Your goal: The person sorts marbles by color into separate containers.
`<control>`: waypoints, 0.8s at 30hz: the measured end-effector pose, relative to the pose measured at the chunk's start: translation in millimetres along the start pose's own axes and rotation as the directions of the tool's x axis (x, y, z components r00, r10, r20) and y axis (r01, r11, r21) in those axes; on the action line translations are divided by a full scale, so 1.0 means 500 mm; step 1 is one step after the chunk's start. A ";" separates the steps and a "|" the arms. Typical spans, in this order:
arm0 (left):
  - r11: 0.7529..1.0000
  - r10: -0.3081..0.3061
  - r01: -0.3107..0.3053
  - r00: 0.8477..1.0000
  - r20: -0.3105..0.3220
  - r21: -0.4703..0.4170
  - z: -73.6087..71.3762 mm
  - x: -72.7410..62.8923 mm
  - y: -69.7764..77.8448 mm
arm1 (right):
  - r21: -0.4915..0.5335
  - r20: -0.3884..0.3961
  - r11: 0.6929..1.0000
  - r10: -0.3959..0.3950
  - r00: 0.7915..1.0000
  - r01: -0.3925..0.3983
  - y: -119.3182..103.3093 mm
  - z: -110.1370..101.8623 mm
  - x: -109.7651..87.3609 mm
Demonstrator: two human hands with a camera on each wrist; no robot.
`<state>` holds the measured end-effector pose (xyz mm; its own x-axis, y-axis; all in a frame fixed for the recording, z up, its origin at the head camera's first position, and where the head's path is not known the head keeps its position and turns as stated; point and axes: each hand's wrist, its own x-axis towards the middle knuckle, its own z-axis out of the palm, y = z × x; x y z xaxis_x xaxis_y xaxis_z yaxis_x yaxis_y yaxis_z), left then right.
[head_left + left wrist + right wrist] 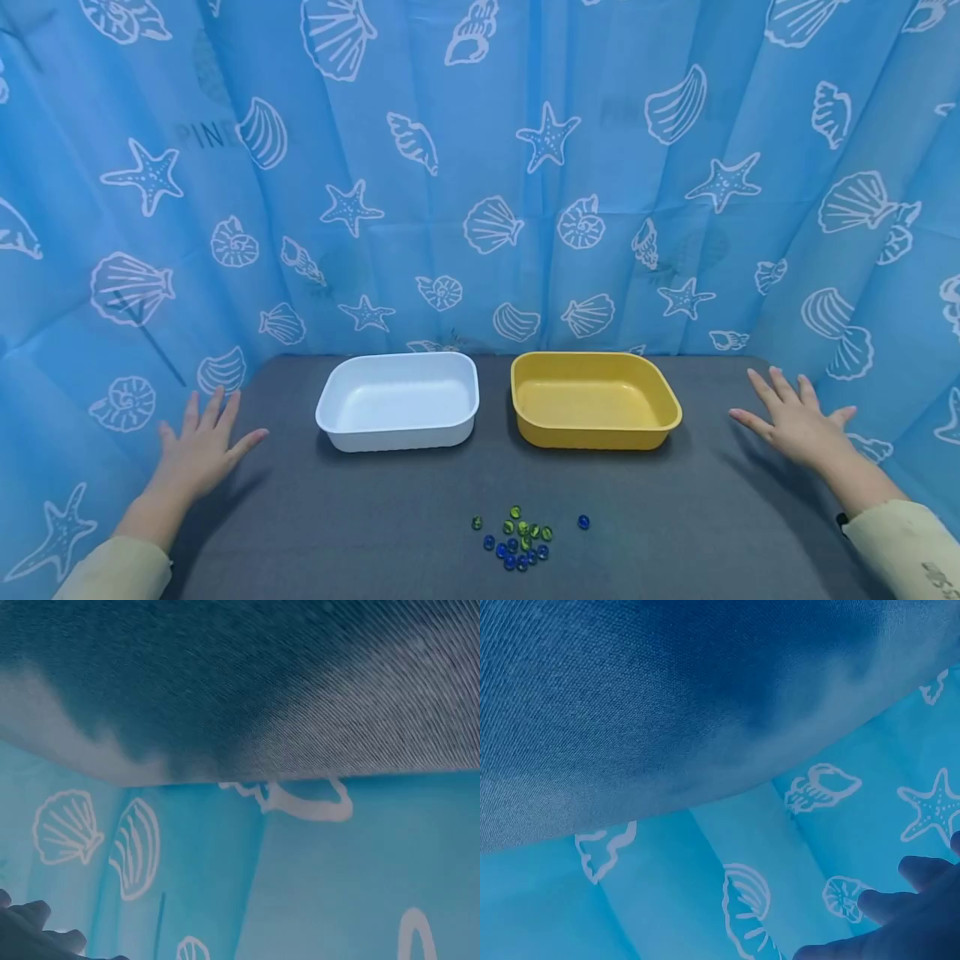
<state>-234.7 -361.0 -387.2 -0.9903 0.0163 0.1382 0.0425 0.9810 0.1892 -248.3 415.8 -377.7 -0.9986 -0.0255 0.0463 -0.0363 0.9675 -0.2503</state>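
Note:
My left hand (197,454) is held out at the left side of the table, fingers spread and straight, with nothing in it. On the opposite side my right hand (806,425) is likewise spread and holds nothing. Between them stand a white basin (405,438) and, to its right, a yellow basin (596,437), neither touched. Nearer the front lies a loose cluster of glass marbles, some green-yellow (522,528) and some dark blue (502,551). One blue marble (583,522) sits apart to the right. Each wrist view catches only fingertips of its hand, at a lower corner.
A dark grey cloth (360,517) covers the table. A blue curtain (465,167) with white shells and starfish hangs behind it and along both sides, close to each hand.

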 end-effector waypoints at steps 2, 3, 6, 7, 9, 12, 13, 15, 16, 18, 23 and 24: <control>0.999 0.000 0.000 1.000 -0.001 -0.045 -0.001 0.003 0.006 | 0.022 -0.018 1.000 -0.004 1.000 0.004 -0.007 0.001 -0.002; 0.997 0.000 0.000 1.000 -0.004 -0.076 -0.001 0.005 0.009 | 0.034 -0.031 0.999 -0.006 1.000 0.007 -0.013 0.001 -0.002; 0.974 -0.009 0.011 1.000 0.009 -0.226 -0.004 0.012 0.024 | 0.072 -0.071 0.997 -0.018 0.997 0.023 -0.033 0.003 -0.003; 0.958 -0.014 0.019 1.000 0.020 -0.288 -0.006 0.015 0.030 | 0.086 -0.085 0.996 -0.027 0.996 0.034 -0.041 0.003 -0.003; 0.915 -0.036 0.056 0.998 0.059 -0.399 -0.008 0.021 0.044 | 0.117 -0.105 0.991 -0.046 0.993 0.058 -0.056 0.002 -0.004; 0.838 -0.087 0.132 0.990 0.110 -0.530 -0.007 0.032 0.070 | 0.162 -0.147 0.982 -0.075 0.986 0.099 -0.078 0.002 -0.010; 0.812 -0.106 0.153 0.988 0.116 -0.564 -0.005 0.036 0.080 | 0.181 -0.163 0.977 -0.087 0.983 0.117 -0.085 0.002 -0.012; 0.753 -0.160 0.197 0.980 0.117 -0.628 0.001 0.048 0.102 | 0.212 -0.199 0.966 -0.102 0.975 0.145 -0.100 0.005 -0.019; 0.713 -0.186 0.211 0.976 0.110 -0.669 0.004 0.055 0.113 | 0.225 -0.224 0.961 -0.111 0.968 0.162 -0.109 0.006 -0.023; 0.610 -0.256 0.246 0.961 0.107 -0.753 0.014 0.068 0.138 | 0.259 -0.262 0.945 -0.129 0.956 0.199 -0.125 0.010 -0.031; 0.358 -0.377 0.274 0.917 0.130 -0.892 0.044 0.099 0.192 | 0.353 -0.285 0.893 -0.183 0.941 0.281 -0.165 0.018 -0.048; 0.328 -0.386 0.272 0.913 0.134 -0.905 0.050 0.105 0.198 | 0.377 -0.273 0.878 -0.200 0.941 0.295 -0.173 0.020 -0.049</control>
<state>-285.7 -257.9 -385.7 -0.9379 -0.3383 -0.0771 -0.1351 0.1512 0.9792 -220.8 330.4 -366.7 -0.9221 -0.1485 0.3573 -0.3414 0.7469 -0.5706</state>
